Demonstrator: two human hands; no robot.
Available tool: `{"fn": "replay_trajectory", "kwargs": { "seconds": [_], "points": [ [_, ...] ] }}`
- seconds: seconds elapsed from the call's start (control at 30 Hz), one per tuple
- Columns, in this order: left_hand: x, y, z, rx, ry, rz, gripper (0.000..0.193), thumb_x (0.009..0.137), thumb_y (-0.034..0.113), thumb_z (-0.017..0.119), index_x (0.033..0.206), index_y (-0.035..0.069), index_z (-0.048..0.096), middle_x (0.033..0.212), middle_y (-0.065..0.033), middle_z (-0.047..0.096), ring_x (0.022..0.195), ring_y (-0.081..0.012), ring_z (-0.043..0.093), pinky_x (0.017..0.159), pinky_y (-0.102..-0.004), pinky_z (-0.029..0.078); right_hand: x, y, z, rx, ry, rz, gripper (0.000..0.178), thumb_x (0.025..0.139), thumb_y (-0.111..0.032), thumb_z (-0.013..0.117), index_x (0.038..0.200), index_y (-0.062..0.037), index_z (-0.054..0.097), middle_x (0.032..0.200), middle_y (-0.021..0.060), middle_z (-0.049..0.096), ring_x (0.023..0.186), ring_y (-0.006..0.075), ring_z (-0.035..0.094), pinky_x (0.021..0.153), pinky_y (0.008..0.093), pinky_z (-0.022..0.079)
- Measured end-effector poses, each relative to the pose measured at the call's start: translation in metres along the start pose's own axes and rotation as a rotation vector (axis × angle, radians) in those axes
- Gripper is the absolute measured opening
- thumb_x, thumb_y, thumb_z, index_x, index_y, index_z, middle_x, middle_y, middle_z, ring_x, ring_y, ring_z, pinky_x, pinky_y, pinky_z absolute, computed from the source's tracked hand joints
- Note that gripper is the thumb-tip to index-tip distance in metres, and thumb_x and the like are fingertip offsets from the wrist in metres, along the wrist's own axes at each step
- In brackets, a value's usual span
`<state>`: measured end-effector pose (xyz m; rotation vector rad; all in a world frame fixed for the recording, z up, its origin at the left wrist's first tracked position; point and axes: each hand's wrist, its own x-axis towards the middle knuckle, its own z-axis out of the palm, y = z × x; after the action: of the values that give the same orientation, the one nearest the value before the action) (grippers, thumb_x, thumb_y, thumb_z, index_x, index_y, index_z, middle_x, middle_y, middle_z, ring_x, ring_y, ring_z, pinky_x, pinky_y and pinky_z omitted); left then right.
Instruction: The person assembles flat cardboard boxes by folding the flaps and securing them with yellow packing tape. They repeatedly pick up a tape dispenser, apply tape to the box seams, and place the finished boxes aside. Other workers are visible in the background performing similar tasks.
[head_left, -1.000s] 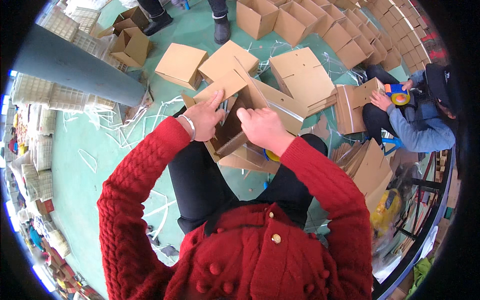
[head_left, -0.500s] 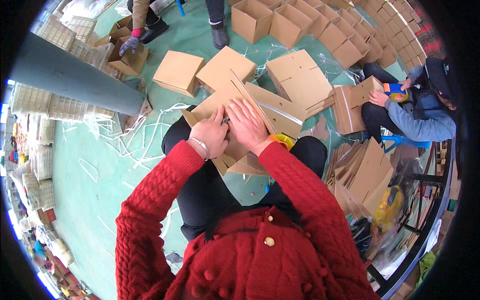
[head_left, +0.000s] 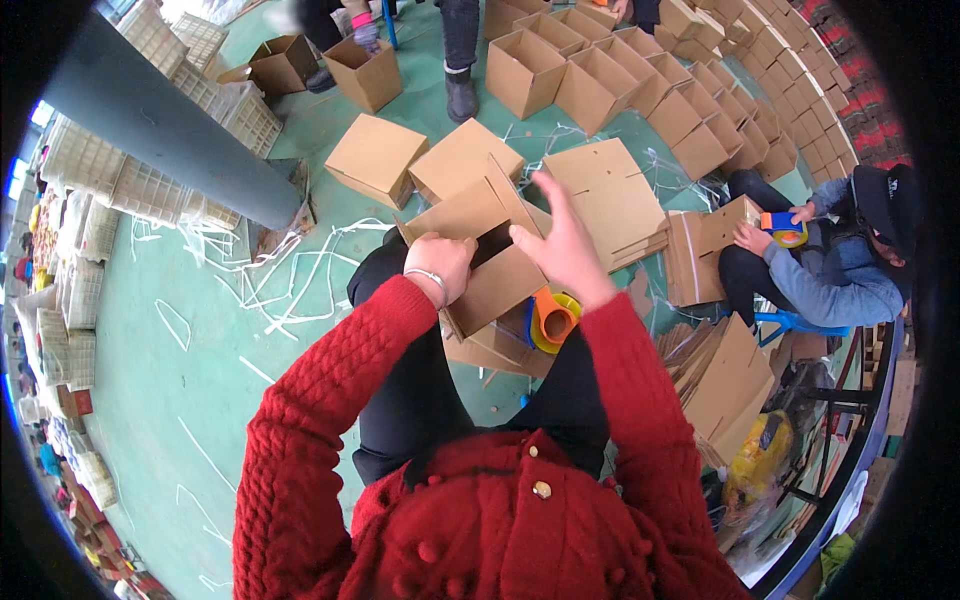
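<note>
We see a box (head_left: 497, 290), squared up but apparently not yet closed, between a left hand (head_left: 440, 265) curled at its rim, grip hidden from us, and a right hand (head_left: 568, 250) spread alongside, tape dispenser (head_left: 544, 303) just below.

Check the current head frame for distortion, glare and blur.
Head view, right rim: fisheye bows the dark frame; head view, left rim: blown-out bright patches; head view, centre: left hand, right hand and carton clearly lit, without heavy blur; head view, corners: black.
</note>
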<state>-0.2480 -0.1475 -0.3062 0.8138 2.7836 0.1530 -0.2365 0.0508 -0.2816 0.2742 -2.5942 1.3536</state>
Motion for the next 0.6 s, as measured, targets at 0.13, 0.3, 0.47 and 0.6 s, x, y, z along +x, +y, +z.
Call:
{"fn": "replay_trajectory", "kwargs": {
  "seconds": [0.13, 0.3, 0.47, 0.6],
  "points": [
    [0.003, -0.002, -0.002, 0.029, 0.028, 0.02, 0.014, 0.082, 0.018, 0.053, 0.086, 0.01, 0.064, 0.075, -0.0139, 0.068, 0.073, -0.0304, 0.067, 0.078, -0.0409, 0.049, 0.011, 0.023, 0.013, 0.17, -0.432, 0.292, 0.076, 0.078, 0.001, 0.053, 0.148, -0.0042, 0.024, 0.14, 0.0257, 0.044, 0.129, 0.0389, 0.045, 0.104, 0.0401, 0.039],
    [0.001, -0.005, 0.008, 0.03, 0.071, 0.002, 0.016, 0.083, 0.021, 0.055, 0.091, 0.01, 0.065, 0.083, -0.0117, 0.07, 0.082, -0.0258, 0.069, 0.09, -0.0391, 0.045, -0.015, 0.013, 0.04, -0.043, -0.337, 0.275, 0.08, 0.076, 0.004, 0.05, 0.15, -0.0063, 0.022, 0.147, 0.0268, 0.033, 0.126, 0.0445, 0.044, 0.1, 0.0427, 0.043],
    [0.002, -0.002, 0.013, -0.005, 0.267, -0.073, 0.015, 0.082, 0.021, 0.055, 0.088, 0.011, 0.066, 0.084, -0.0101, 0.069, 0.084, -0.0269, 0.067, 0.093, -0.0391, 0.043, -0.04, 0.003, 0.082, -0.748, -0.296, 0.054, 0.078, 0.088, -0.045, 0.051, 0.151, -0.0072, 0.025, 0.152, 0.0342, 0.013, 0.136, 0.0521, 0.02, 0.108, 0.0613, 0.02],
    [0.006, 0.006, 0.017, -0.127, 0.557, -0.036, 0.016, 0.084, 0.021, 0.055, 0.086, 0.008, 0.064, 0.087, -0.0101, 0.063, 0.091, -0.0286, 0.06, 0.101, -0.0443, 0.038, -0.052, 0.026, 0.09, -0.714, -0.216, -0.051, 0.074, 0.09, -0.043, 0.047, 0.15, -0.0048, 0.026, 0.152, 0.0332, 0.013, 0.139, 0.0498, 0.018, 0.109, 0.0589, 0.02]
  ]
}}
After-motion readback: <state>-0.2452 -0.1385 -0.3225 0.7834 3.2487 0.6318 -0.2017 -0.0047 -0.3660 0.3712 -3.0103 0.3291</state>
